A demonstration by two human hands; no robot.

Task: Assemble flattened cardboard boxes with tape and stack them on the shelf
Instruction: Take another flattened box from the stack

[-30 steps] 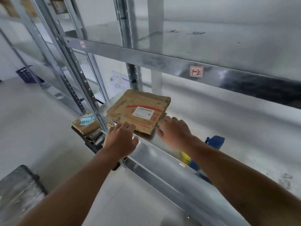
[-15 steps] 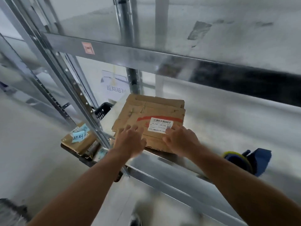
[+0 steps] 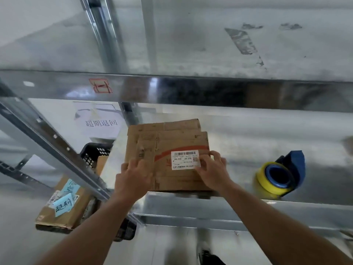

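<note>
A stack of flattened brown cardboard boxes (image 3: 168,142) lies on the metal shelf (image 3: 248,142), near its front edge. The top piece carries a white barcode label (image 3: 185,159) and a red stripe. My left hand (image 3: 133,178) rests on the stack's front left part, fingers spread over the top. At the front right corner my right hand (image 3: 212,171) lies with its fingertips touching the label's right edge. To the right, a blue tape dispenser (image 3: 294,165) with a yellow tape roll (image 3: 267,180) stands on the same shelf.
An upper shelf beam (image 3: 191,90) with a red sticker runs across above the stack. A slanted steel upright (image 3: 57,144) stands at left. Beyond it are a black crate (image 3: 93,152), a taped box with blue notes (image 3: 61,207) and a white sign (image 3: 101,123).
My view has swung right and closer, so the stack now faces me squarely. Both hands have slid further onto the stack's top; the tape dispenser has come fully into view.
</note>
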